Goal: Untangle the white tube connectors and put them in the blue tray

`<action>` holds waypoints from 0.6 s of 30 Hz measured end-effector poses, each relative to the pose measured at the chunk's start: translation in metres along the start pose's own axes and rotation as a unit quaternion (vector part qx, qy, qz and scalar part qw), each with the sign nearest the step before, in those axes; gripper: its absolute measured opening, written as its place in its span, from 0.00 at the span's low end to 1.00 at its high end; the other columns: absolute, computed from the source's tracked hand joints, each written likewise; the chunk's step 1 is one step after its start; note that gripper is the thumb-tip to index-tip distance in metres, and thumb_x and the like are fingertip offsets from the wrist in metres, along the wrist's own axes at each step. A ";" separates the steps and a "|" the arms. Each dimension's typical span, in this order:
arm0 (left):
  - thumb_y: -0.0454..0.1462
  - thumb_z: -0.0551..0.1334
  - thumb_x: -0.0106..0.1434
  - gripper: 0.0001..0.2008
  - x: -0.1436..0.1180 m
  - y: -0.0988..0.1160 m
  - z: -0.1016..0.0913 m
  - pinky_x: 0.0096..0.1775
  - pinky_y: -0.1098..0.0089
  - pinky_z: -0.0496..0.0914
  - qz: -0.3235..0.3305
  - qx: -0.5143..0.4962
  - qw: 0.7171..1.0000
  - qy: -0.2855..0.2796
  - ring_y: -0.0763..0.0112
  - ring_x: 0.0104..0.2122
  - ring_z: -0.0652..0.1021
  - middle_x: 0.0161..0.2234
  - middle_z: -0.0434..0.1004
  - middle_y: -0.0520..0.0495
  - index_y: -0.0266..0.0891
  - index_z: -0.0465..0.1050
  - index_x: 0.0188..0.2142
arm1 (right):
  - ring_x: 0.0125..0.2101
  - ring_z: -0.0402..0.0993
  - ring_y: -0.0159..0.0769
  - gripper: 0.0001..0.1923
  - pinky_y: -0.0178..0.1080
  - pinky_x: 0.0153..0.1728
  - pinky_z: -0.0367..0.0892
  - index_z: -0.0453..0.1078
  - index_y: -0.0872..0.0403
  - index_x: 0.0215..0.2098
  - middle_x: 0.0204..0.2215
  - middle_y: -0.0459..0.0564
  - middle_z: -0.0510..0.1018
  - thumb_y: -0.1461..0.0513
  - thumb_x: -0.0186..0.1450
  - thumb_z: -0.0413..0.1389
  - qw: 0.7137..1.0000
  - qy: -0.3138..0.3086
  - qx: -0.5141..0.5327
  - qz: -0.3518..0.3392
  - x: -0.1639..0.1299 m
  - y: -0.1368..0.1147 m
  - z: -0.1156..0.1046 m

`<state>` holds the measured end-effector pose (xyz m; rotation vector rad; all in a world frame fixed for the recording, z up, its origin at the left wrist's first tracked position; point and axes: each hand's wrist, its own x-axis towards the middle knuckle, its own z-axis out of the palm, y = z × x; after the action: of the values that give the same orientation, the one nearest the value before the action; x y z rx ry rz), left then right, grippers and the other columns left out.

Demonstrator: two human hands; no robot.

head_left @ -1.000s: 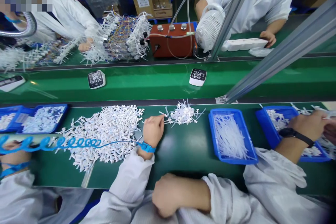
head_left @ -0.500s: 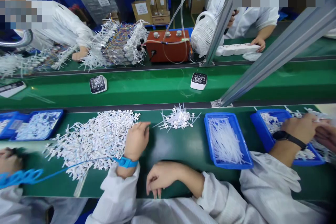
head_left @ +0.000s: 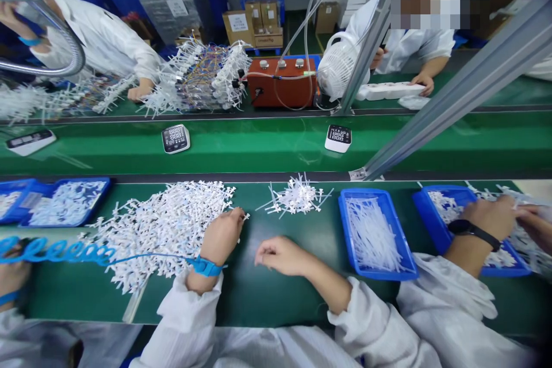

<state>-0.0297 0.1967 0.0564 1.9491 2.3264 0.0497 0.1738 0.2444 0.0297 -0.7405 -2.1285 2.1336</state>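
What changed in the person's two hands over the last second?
The left hand drew back from the small cluster to the edge of the big pile, now pinching a white piece there. The right hand came forward off the table edge, fingers loose and holding nothing. The blue tray stayed put.

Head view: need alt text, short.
The left hand pinches a white plastic piece at the edge of a large pile of white connectors on a green bench; the right hand rests empty beside it. A blue tray of tubes sits right.
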 end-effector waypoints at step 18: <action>0.37 0.56 0.68 0.05 -0.006 0.052 -0.008 0.36 0.66 0.65 0.185 -0.020 0.982 0.023 0.65 0.32 0.73 0.30 0.72 0.51 0.42 0.68 0.36 | 0.30 0.75 0.30 0.08 0.30 0.33 0.64 0.78 0.50 0.39 0.31 0.44 0.81 0.59 0.66 0.57 0.943 0.253 -0.192 -0.094 -0.010 0.013 -0.041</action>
<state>0.0218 0.2008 0.0696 2.3542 1.9367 0.1711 0.2013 0.2782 0.0227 -0.9398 -2.2142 1.2629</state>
